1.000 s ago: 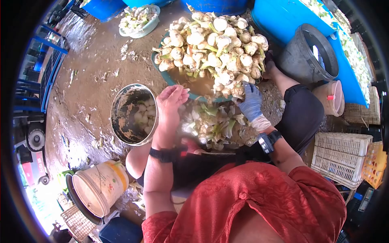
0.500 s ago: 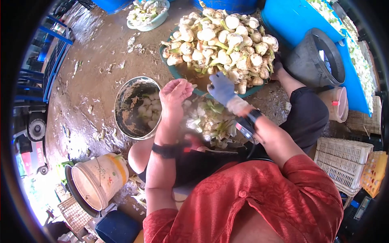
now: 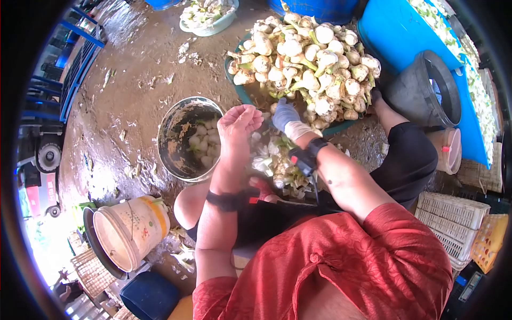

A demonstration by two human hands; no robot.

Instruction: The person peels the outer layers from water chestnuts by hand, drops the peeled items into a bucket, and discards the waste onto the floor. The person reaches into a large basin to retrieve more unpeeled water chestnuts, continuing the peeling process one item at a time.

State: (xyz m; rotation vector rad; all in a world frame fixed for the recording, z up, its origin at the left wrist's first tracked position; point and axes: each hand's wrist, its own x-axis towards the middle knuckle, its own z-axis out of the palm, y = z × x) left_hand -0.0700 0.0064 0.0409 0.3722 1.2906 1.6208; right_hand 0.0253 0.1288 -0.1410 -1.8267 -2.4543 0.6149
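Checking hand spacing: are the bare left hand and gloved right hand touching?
Apart: the head view shows a narrow gap between the left hand and gloved right hand.

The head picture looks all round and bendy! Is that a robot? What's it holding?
No robot here, just a person in a red shirt. The camera sits on their head, looking forward and down.

The bare left hand has its fingers curled; I can't tell if they pinch something small. The right hand wears a bluish glove and reaches over the edge of a green tub. Whether it holds anything is hidden.

Piled in the tub are pale, round bulbs with stalks. To its left, a bucket on the wet, muddy ground has smooth white pieces inside.
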